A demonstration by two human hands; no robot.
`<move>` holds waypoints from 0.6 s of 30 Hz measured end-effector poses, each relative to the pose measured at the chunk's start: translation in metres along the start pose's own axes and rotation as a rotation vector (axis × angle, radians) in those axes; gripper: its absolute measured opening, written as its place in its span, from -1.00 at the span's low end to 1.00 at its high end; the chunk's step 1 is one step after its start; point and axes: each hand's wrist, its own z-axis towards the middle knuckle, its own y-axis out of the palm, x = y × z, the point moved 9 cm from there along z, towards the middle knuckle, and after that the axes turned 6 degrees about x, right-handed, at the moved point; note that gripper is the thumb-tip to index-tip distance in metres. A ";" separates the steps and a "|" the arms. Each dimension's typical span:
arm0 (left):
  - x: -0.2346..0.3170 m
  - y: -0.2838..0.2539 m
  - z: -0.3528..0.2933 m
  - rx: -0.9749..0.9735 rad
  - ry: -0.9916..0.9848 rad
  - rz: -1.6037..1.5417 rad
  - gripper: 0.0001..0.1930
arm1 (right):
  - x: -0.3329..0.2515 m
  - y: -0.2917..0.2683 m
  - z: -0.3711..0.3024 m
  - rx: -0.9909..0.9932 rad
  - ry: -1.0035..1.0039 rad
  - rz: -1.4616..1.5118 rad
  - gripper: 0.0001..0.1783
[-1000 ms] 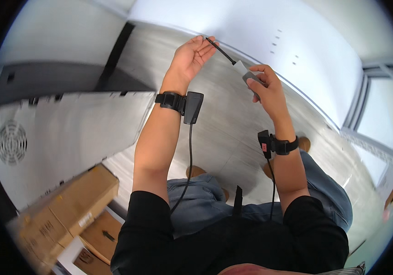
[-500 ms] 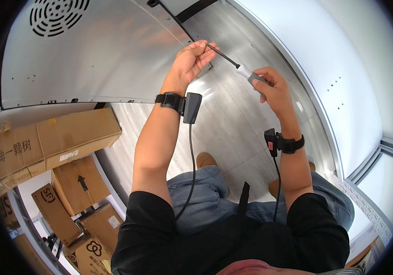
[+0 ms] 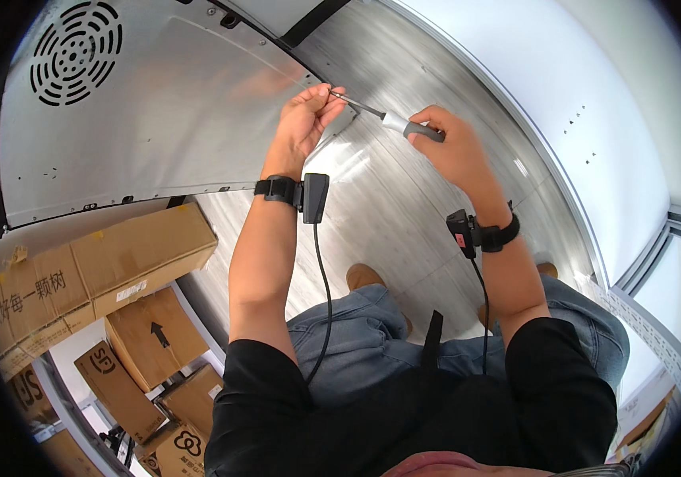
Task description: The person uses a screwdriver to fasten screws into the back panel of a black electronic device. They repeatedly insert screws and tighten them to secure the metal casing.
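A screwdriver with a grey and white handle slants across the upper middle of the head view. My right hand is closed around the end of its handle. The dark shaft points up and left to my left hand, whose thumb and index finger are pinched at the tip. Whatever is between those fingers is too small to make out. Behind that hand is the front edge of a large grey metal panel, with screw holes along its rim and a round slotted vent.
Cardboard boxes are stacked at the lower left, some on a metal rack. A curved white wall panel runs down the right side, with a metal frame below. Wood-look flooring lies between. A cable hangs from each wrist-worn device.
Both hands and the screwdriver have shifted left, the fingertips now at the panel's edge. The right hand has turned on the handle. The whole view has swung slightly.
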 end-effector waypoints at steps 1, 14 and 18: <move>-0.004 -0.003 0.001 0.007 -0.015 -0.002 -0.82 | 0.000 0.001 -0.002 0.020 -0.007 -0.025 -0.80; -0.010 -0.005 0.003 0.134 -0.086 -0.245 -0.79 | 0.011 0.051 -0.010 -0.014 0.125 0.183 -0.76; -0.005 -0.015 0.004 0.223 -0.029 -0.190 -0.80 | 0.010 0.069 -0.011 -0.038 0.157 0.226 -0.73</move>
